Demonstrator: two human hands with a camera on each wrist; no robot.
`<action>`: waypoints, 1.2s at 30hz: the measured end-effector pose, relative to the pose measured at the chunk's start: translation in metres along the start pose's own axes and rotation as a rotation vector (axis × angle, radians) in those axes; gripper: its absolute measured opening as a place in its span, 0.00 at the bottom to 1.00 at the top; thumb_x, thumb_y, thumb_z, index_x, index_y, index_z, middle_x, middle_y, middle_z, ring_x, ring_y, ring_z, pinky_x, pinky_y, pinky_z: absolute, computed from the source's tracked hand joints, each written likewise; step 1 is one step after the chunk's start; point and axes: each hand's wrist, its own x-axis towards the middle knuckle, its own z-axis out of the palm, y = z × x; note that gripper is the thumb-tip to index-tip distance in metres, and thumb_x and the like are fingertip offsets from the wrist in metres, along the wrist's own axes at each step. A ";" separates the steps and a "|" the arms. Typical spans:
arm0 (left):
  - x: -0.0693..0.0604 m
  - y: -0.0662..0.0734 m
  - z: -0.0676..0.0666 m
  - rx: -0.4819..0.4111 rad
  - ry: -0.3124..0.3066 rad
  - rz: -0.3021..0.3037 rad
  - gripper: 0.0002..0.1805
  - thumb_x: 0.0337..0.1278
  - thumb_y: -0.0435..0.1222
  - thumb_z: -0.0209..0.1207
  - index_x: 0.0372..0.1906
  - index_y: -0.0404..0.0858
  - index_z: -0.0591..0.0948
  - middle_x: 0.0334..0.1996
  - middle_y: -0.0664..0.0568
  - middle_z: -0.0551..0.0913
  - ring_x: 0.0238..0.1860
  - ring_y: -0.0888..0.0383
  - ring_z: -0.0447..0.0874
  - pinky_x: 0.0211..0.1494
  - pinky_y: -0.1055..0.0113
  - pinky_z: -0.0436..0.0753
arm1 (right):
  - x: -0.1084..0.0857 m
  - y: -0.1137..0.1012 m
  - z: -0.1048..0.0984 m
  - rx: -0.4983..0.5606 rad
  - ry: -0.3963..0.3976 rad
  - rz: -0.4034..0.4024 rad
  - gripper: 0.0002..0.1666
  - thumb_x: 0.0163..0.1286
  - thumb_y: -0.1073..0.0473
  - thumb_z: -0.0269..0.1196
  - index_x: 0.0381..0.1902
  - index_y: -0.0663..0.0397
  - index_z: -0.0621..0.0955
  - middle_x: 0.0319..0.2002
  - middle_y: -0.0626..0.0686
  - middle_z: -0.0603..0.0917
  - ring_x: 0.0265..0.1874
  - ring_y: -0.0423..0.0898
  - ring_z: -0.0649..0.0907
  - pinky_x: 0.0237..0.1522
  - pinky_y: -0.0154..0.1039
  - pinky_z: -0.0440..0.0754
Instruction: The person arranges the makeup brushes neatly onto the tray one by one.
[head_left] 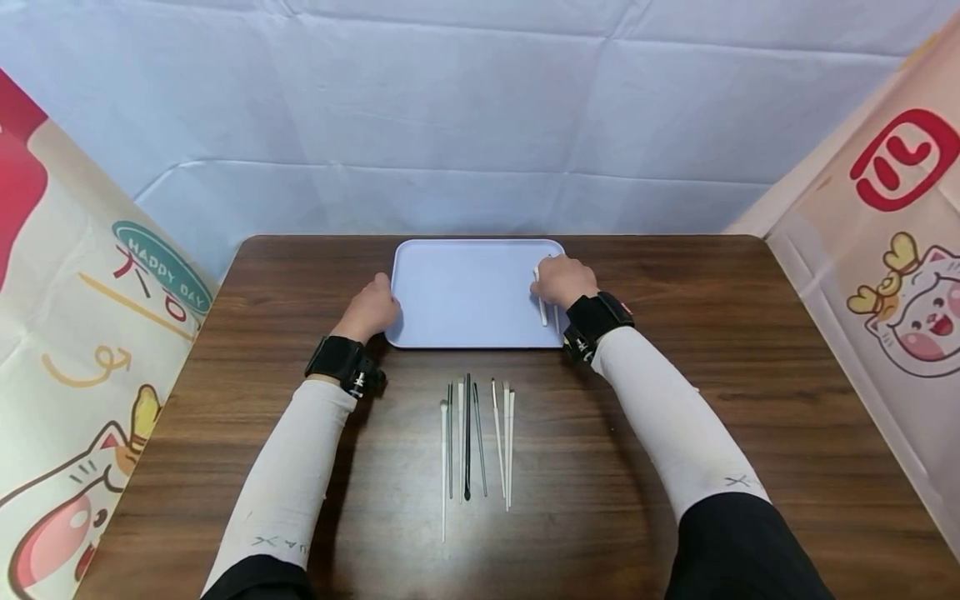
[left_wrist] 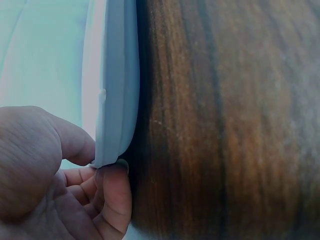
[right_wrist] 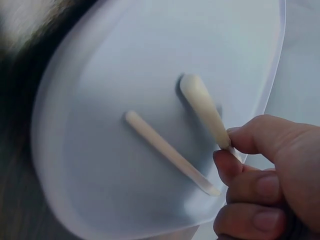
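Observation:
A pale, shallow rectangular tray (head_left: 465,292) lies on the far part of the table. My left hand (head_left: 372,311) pinches its left rim between thumb and fingers, as the left wrist view shows. Over the tray's right end, my right hand (head_left: 566,281) pinches a slim white stick (right_wrist: 202,107) by its narrow end; the other end is wider and rounded. Whether the stick touches the tray, I cannot tell. A second slim white stick (right_wrist: 170,152) lies beside it on the tray. Their exact kind is unclear.
Several thin sticks lie roughly lengthwise in front of the tray, among them a white one (head_left: 443,475), a black one (head_left: 468,433) and a grey one (head_left: 480,442). They rest on the brown wooden table (head_left: 645,500). A pale cloth (head_left: 465,108) hangs behind.

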 end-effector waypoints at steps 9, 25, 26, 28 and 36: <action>0.001 -0.002 0.002 -0.004 -0.005 -0.011 0.23 0.76 0.34 0.41 0.67 0.24 0.60 0.59 0.30 0.73 0.52 0.41 0.75 0.58 0.47 0.78 | 0.005 0.004 0.007 -0.015 0.037 0.005 0.14 0.71 0.53 0.58 0.36 0.59 0.79 0.39 0.59 0.83 0.36 0.56 0.81 0.38 0.53 0.80; 0.002 -0.001 0.002 -0.005 0.001 -0.001 0.23 0.75 0.34 0.41 0.67 0.24 0.60 0.58 0.30 0.73 0.50 0.42 0.76 0.56 0.48 0.78 | 0.008 0.004 0.008 0.000 0.021 0.023 0.14 0.72 0.53 0.58 0.35 0.59 0.80 0.35 0.59 0.82 0.34 0.55 0.81 0.34 0.50 0.79; 0.002 -0.001 0.002 -0.005 0.001 -0.001 0.23 0.75 0.34 0.41 0.67 0.24 0.60 0.58 0.30 0.73 0.50 0.42 0.76 0.56 0.48 0.78 | 0.008 0.004 0.008 0.000 0.022 0.023 0.14 0.72 0.53 0.58 0.35 0.59 0.80 0.35 0.59 0.82 0.34 0.55 0.81 0.34 0.50 0.80; 0.002 -0.001 0.002 -0.008 0.001 -0.001 0.23 0.75 0.34 0.42 0.67 0.24 0.60 0.58 0.30 0.73 0.50 0.42 0.76 0.56 0.48 0.78 | 0.008 0.004 0.007 -0.001 0.025 0.023 0.14 0.73 0.53 0.58 0.35 0.59 0.80 0.35 0.59 0.82 0.34 0.56 0.82 0.34 0.51 0.80; 0.004 -0.002 0.002 -0.006 0.003 0.006 0.23 0.75 0.33 0.41 0.67 0.23 0.60 0.59 0.29 0.73 0.51 0.41 0.76 0.57 0.47 0.78 | 0.006 0.003 0.007 -0.005 0.025 0.024 0.14 0.73 0.52 0.58 0.37 0.59 0.81 0.36 0.59 0.82 0.34 0.55 0.82 0.34 0.50 0.80</action>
